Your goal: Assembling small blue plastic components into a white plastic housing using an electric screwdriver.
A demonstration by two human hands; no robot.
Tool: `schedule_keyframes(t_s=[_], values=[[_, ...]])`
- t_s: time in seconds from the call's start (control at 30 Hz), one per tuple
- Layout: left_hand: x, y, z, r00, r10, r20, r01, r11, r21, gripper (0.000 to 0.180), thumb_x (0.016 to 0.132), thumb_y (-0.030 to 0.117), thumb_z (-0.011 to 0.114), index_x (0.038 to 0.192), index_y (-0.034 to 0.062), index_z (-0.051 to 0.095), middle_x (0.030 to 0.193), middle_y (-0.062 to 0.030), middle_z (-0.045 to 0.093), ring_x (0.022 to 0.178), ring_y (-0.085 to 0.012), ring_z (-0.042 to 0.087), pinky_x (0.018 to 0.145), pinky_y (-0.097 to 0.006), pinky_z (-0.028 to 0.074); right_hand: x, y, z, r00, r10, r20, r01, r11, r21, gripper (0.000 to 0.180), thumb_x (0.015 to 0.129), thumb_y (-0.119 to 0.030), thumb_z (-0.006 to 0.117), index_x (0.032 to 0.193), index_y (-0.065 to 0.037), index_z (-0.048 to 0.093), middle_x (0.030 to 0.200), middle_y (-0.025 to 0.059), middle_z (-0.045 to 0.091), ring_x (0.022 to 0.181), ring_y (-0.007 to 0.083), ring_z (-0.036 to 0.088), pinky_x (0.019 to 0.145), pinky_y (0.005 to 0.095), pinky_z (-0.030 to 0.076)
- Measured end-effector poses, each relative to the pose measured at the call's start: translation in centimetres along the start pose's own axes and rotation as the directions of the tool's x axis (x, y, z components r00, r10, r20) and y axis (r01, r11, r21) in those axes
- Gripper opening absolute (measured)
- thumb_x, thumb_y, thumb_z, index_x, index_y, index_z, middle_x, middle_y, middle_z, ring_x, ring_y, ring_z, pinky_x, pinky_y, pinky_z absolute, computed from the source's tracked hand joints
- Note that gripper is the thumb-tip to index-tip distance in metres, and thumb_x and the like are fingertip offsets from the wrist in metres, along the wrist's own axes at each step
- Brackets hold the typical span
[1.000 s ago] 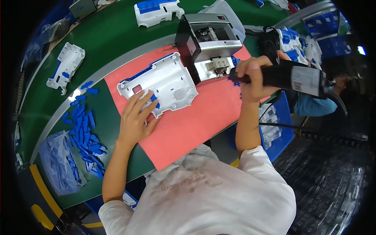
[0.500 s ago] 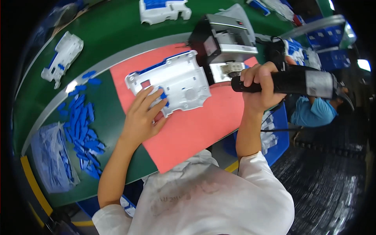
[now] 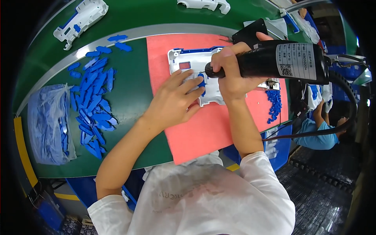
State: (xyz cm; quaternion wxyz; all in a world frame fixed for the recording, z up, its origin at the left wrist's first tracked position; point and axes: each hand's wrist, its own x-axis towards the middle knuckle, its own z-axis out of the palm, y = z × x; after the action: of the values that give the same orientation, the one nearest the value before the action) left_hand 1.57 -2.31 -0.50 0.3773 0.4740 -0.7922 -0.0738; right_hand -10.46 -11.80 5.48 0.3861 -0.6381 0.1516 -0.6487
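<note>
On pink matting (image 3: pixel 199 135), left fingers (image 3: pixel 191 84) splay over shell (image 3: pixel 213 92), right (image 3: pixel 224 58) encircle driver (image 3: pixel 258 60).

Right hand (image 3: pixel 235 76) grips black driver (image 3: pixel 270 60) over white shell (image 3: pixel 213 91); left hand (image 3: pixel 172 98) contacts shell; loose blue strips (image 3: pixel 93 94) lie left.

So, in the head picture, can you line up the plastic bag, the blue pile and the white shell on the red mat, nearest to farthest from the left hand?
1. White shell: right at the left hand, on the red mat.
2. Blue pile: off to the hand's left.
3. Plastic bag: farther left, past the pile.
</note>
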Motion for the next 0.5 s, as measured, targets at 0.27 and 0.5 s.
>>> schedule_keyframes(t_s=[0.27,0.5], values=[[0.00,0.04,-0.05,0.999,-0.034,0.016,0.034,0.999,-0.003,0.038,0.064,0.014,0.077,0.101,0.0062,0.071,0.120,-0.0086,0.062,0.121,-0.0328,0.053,0.101,-0.047,0.045,0.01,0.34,-0.01,1.000,-0.020,-0.016,0.021,0.998,0.060,0.058,0.077,0.017,0.061,0.127,0.005,0.033,0.067,0.0059,0.059,0.051,0.0090,0.056,0.049,0.0227,0.047],[0.03,0.12,0.05,1.000,-0.011,0.013,0.011,1.000,0.015,0.034,0.068,0.018,0.074,0.099,0.0046,0.070,0.118,-0.0090,0.061,0.117,-0.0318,0.054,0.102,-0.048,0.044,0.08,0.80,-0.79,0.996,-0.039,0.083,0.050,0.989,-0.137,0.061,0.078,0.013,0.055,0.127,-0.001,0.023,0.061,0.0079,0.054,0.043,0.0146,0.050,0.046,0.0304,0.048]])
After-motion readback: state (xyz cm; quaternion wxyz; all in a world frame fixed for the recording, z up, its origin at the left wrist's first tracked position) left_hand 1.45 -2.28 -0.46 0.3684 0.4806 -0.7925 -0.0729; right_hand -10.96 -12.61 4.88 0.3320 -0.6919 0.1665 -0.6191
